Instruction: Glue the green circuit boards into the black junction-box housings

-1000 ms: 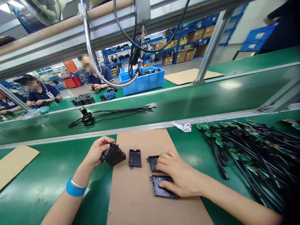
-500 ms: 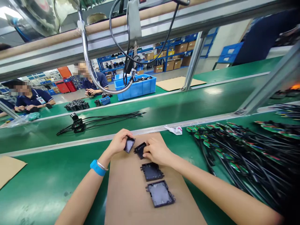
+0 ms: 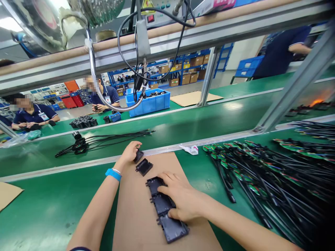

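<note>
My left hand (image 3: 132, 152) grips a shallow black plastic case (image 3: 138, 156) at the far left edge of the cardboard sheet (image 3: 136, 216). Just in front of it lies a loose black case (image 3: 144, 167), open side up. Three more such cases form a slanting row down the cardboard: a far case (image 3: 154, 184), a middle case (image 3: 161, 204) and a near case (image 3: 172, 228). Over the right side of this row rests my right hand (image 3: 180, 197), fingers spread, thumb touching the near case. Its palm hides parts of the far and middle cases.
Cable assemblies with green boards (image 3: 246, 167) are heaped at right. A white crumpled wrapper (image 3: 192, 150) lies by the metal rail. Black cables (image 3: 112, 137) lie beyond it. A flexible metal hose (image 3: 92, 69) hangs overhead. Co-workers (image 3: 34, 113) sit across, near a blue bin (image 3: 149, 104).
My right hand has moved nearer with a case, which now joins the other two in a row. Another case from my left hand now lies loose on the cardboard. The view has shifted slightly.
</note>
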